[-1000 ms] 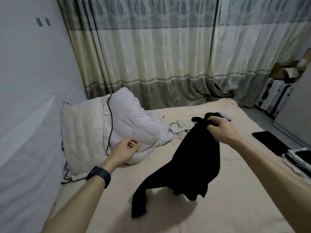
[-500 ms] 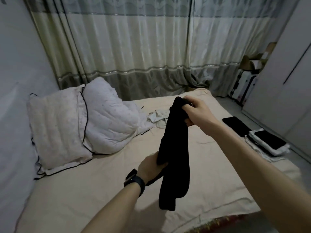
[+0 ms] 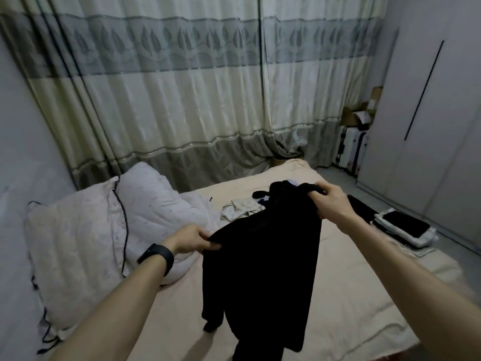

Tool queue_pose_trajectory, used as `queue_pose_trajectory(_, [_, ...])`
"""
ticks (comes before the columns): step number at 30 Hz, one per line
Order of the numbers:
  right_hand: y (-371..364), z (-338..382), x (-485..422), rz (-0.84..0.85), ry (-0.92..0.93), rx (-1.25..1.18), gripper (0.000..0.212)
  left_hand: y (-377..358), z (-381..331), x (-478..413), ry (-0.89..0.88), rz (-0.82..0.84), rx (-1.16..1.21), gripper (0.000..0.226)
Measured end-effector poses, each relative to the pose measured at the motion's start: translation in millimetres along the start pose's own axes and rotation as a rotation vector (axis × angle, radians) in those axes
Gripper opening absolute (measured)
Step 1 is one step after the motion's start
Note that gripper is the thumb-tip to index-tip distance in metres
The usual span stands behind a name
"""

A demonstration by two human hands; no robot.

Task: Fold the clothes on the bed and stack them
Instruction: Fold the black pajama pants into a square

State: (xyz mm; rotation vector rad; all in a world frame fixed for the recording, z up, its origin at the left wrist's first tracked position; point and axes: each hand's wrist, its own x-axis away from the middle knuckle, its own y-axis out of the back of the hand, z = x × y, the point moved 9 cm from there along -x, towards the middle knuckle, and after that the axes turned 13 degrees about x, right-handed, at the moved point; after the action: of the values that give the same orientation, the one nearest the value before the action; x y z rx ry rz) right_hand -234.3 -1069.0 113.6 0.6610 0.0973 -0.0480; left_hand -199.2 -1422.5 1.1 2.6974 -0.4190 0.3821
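Two grips hold the black garment above the bed, mid-frame: left grip pinching, right grip clenched; folded stack at right.

A black garment hangs unfolded over the middle of the bed. Its top edge is stretched between the left hand, which pinches the near left corner, and the right hand, which grips the far right one. Beyond it lies a small crumpled heap of pale and dark clothes. At the bed's right edge sits a folded stack, black on white, with a flat black piece just behind.
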Motion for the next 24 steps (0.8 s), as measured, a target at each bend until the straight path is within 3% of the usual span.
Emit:
queue_pose_trajectory(3, [-12.2, 19.9, -11.9, -0.027, 0.031, 0.099, 0.015, 32.7, -19.1, 8.7, -0.010, -0.058, 0.012, 0.010])
queue_pose_trajectory(7, [-18.2, 53.4, -28.0, -0.136, 0.084, 0.226, 0.016, 88.8, -38.3, 21.8, -0.152, -0.327, 0.044, 0.025])
queue_pose_trajectory(11, [-18.5, 67.8, -46.9, -0.142, 0.073, 0.239, 0.016, 129.9, -40.3, 33.2, -0.203, -0.573, 0.144, 0.033])
queue_pose_trajectory(16, [-23.1, 70.6, -70.3, -0.176, 0.068, 0.288, 0.028, 151.9, -63.3, 40.3, -0.257, -0.711, -0.157, 0.040])
queue_pose_trajectory(20, [-28.9, 58.9, -93.9, -0.154, 0.046, 0.263, 0.027, 146.1, -86.4, 43.9, -0.250, -0.645, -0.445, 0.053])
queue_pose_trajectory(24, [-27.8, 47.3, -117.0, -0.135, 0.049, 0.241, 0.023, 164.4, -106.4, 65.4, -0.338, -0.712, -0.517, 0.036])
